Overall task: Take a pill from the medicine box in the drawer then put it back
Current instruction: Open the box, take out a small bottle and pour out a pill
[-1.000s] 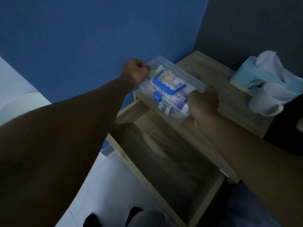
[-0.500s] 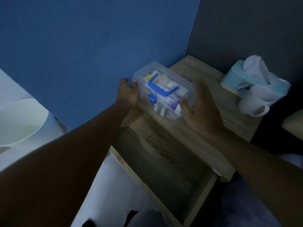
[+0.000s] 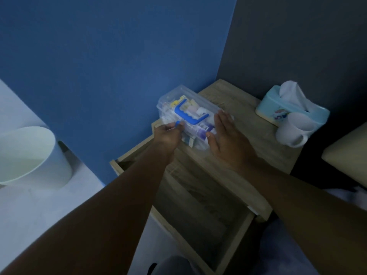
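Note:
A clear plastic medicine box (image 3: 172, 102) with a blue handle (image 3: 187, 116) rests on the left end of the wooden nightstand top (image 3: 244, 139), lid shut, packets and tubes visible inside. My left hand (image 3: 167, 133) pinches the small blue latch (image 3: 178, 122) on the box's front side. My right hand (image 3: 225, 135) lies flat with fingers spread against the box's right end, steadying it. Below, the wooden drawer (image 3: 200, 207) stands pulled out with nothing visible inside.
A light blue tissue box (image 3: 292, 108) and a white mug (image 3: 292, 132) stand at the right of the nightstand top. A white bin (image 3: 29, 155) sits on the floor at left. A blue wall is behind; a beige cushion edge (image 3: 347, 155) is at far right.
The box went from being held in both hands above the drawer to resting on the nightstand top. My left hand moved from its far end to the front latch; my right hand opened flat.

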{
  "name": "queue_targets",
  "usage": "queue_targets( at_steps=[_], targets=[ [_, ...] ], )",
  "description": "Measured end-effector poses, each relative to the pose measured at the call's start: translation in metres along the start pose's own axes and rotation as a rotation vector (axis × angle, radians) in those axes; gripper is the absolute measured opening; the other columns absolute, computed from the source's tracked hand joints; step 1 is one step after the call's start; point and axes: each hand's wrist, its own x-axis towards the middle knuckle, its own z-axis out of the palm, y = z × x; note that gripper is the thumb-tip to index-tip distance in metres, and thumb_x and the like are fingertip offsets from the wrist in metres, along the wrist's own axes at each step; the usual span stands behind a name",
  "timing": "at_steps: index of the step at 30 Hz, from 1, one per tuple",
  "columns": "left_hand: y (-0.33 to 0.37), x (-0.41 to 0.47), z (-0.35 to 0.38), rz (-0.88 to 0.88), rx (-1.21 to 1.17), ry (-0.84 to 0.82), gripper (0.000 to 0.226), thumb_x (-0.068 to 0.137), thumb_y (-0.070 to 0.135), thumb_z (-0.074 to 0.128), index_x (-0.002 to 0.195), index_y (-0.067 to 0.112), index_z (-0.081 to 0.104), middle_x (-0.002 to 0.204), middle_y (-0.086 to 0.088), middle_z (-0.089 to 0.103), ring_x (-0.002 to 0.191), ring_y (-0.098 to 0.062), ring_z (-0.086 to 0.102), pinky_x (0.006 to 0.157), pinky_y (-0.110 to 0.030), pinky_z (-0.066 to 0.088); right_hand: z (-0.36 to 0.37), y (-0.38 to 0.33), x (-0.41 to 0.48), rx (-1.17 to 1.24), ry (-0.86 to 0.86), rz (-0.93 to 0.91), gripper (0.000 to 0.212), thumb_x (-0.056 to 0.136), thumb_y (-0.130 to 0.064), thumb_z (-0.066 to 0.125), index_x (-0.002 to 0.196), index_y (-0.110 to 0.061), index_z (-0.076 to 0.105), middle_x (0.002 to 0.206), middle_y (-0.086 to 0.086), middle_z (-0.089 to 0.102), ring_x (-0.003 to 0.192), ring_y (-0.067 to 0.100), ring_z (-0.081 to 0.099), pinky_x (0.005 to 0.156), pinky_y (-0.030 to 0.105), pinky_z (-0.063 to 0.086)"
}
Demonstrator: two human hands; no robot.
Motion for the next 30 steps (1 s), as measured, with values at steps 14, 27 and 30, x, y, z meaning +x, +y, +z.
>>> queue_targets(
  at_steps=[14,27,30],
  targets=[
    [-0.012,-0.008,-0.014,0.143,-0.006,0.021,0.028,0.088,0.017,0.068,0.116,0.016,0.07,0.11,0.0,0.072,0.095,-0.014,0.07,0.088,-0.035,0.058,0.007,-0.004,0.0,0.062,0.064,0.04,0.073,0.096,-0.055,0.034,0.15,-0.006,0.031,0.158,0.016,0.031,0.147,0.029,0.028,0.108,0.043,0.041],
    [-0.014,-0.021,-0.012,0.401,0.543,-0.129,0.039,0.098,0.023,0.049,0.136,0.03,0.043,0.116,0.011,0.053,0.084,-0.001,0.056,0.057,-0.011,0.042,0.007,0.002,0.011,-0.048,0.042,0.059,0.093,0.079,-0.069,0.059,0.148,-0.014,0.034,0.156,0.011,0.038,0.144,0.027,0.035,0.11,0.042,0.037],
    [-0.007,-0.023,-0.013,0.415,0.567,-0.169,0.039,0.094,0.016,0.056,0.13,0.026,0.043,0.124,0.004,0.055,0.105,-0.011,0.058,0.073,-0.018,0.05,-0.002,-0.006,0.015,0.047,0.011,0.139,0.088,0.078,-0.063,0.066,0.148,-0.02,0.035,0.157,0.007,0.036,0.144,0.026,0.033,0.11,0.043,0.037]
  ],
)
